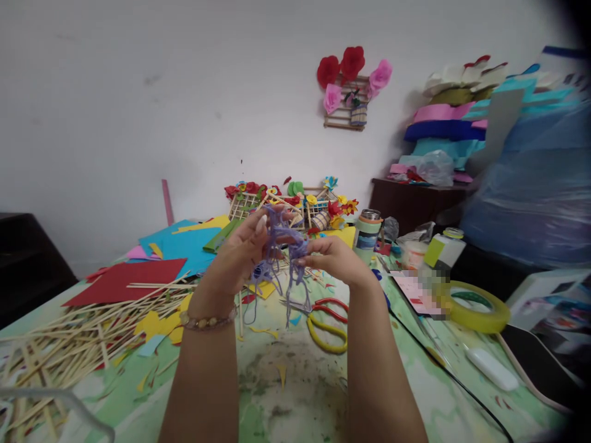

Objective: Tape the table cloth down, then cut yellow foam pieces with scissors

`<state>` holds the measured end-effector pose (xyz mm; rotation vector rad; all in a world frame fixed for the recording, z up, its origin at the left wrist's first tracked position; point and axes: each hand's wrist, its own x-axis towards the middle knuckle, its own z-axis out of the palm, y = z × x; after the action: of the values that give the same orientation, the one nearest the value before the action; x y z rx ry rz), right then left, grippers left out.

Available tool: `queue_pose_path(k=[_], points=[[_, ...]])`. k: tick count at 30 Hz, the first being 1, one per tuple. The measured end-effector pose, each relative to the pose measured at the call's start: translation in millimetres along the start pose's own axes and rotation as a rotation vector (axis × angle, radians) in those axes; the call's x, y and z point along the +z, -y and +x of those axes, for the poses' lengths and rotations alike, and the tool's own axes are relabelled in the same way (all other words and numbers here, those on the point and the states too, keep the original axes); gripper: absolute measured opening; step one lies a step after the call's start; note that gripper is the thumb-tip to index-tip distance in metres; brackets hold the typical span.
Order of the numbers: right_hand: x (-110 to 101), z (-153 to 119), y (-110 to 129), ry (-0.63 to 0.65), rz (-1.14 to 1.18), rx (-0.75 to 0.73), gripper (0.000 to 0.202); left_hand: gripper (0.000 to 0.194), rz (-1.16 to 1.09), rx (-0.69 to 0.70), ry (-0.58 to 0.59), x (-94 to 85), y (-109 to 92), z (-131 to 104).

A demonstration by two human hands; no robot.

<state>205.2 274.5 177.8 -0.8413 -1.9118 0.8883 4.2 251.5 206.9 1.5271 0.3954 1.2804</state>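
A loose tangle of purple yarn (pixel 296 251) hangs between my hands above the table. My left hand (pixel 249 246) holds its upper left part, fingers closed round the strands. My right hand (pixel 330 255) pinches the right side of the tangle between thumb and fingers. Loose ends dangle below. Beneath and slightly right, scissors (pixel 329 329) with one red and one yellow handle lie on the table, their blades behind the yarn ends. A small roll of purple yarn (pixel 261 271) is partly hidden behind the strands.
Thin wooden sticks (pixel 106 326) and red paper (pixel 133 280) lie left. Stick frames with paper flowers (pixel 286 200) stand at the back. On the right are a jar (pixel 368 231), yellow tape (pixel 480 307), a black cable (pixel 443 366) and a phone (pixel 535 369).
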Motion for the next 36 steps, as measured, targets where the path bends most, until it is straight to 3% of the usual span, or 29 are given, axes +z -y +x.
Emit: queue_pose_path(k=[4,7,10,17,20,25,29,32,36], points=[[-11.5,-5.9,-0.4,-0.133,0.185,0.014,0.024,0.051,0.041,0.017,-0.180,-14.6,6.0,3.0],[-21.1,-11.3,-1.3,-0.311,0.335,-0.001,0.030,0.049,-0.016,0.011,-0.342,-24.9,10.0,5.7],[-28.2,-14.4,-6.0,-0.469,0.448,-0.033,0.034,0.043,-0.045,-0.003,-0.403,-31.7,13.3,9.0],[-35.3,-15.4,-14.7,-0.528,0.661,-0.082,0.028,0.033,-0.022,0.086,-0.610,-36.8,23.7,19.5],[-33.7,-13.0,-12.7,-0.518,0.681,-0.072,0.028,0.038,0.100,0.006,-0.546,-37.2,24.4,17.2],[-16.3,-3.6,-4.7,-0.429,0.618,-0.073,0.032,0.054,0.331,-0.290,-0.120,-24.7,20.7,8.0],[7.1,7.4,2.4,-0.297,0.578,-0.122,0.027,0.047,0.305,-0.389,0.124,-8.8,28.8,10.0],[20.0,14.1,5.8,-0.256,0.440,-0.100,0.029,0.033,0.257,-0.382,0.069,-3.3,38.5,15.4],[24.9,19.5,5.5,-0.339,0.216,-0.024,0.032,0.015,0.076,-0.377,-0.240,-6.7,44.5,24.7]])
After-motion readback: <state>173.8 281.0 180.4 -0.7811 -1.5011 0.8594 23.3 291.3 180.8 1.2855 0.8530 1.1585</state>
